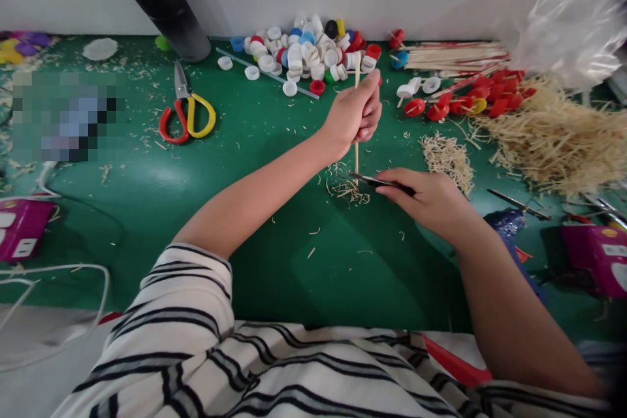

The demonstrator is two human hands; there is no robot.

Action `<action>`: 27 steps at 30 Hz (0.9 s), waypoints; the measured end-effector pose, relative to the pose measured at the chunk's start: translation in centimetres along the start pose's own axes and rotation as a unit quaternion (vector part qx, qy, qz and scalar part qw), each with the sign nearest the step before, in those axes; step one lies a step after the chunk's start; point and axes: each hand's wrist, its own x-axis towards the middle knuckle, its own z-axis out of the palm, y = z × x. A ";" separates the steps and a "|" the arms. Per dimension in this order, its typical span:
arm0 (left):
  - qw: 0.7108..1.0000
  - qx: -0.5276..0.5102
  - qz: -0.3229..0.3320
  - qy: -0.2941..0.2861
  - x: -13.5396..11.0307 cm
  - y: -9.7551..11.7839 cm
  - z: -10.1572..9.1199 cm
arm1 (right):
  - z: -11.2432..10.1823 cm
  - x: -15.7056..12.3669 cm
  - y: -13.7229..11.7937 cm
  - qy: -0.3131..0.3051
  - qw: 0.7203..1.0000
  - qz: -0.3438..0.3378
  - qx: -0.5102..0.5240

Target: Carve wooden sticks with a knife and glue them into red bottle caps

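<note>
My left hand (355,111) is closed around a thin wooden stick (357,158), which stands nearly upright with its top poking out above my fist. In my right hand (424,192) is a dark-handled craft knife (392,184), held between thumb and fingers. Its blade lies against the lower part of the stick, or very close to it. Curled wood shavings (349,191) lie on the green table (274,261) around the stick's lower end. A denser heap of short shavings (448,162) sits just beyond my right hand.
Red-and-yellow scissors (187,111) and a black bottle (169,10) stand off to the left. Bottle caps (294,55) are piled at the back. Wooden sticks (450,57), red caps (494,95) and a big pile of wood strands (563,137) occupy the right. Pink power strips (595,258) flank both sides.
</note>
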 end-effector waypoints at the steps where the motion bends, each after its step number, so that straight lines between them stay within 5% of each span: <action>1: 1.000 0.001 -0.004 0.007 0.2 -0.2 -0.2 | 0.0 0.1 0.1 0.009 0.998 -0.007 -0.054; 9: 0.999 -0.011 -0.047 0.007 0.0 0.1 -0.5 | 0.4 0.2 0.5 -0.001 0.991 -0.046 -0.124; 17: 0.996 -0.034 -0.084 -0.004 -0.4 1.0 -0.3 | 0.9 1.0 0.2 0.015 0.977 0.063 -0.203; 27: 0.988 -0.069 -0.131 -0.047 -0.4 1.5 -0.6 | 1.3 1.1 -0.4 -0.004 0.949 0.078 -0.304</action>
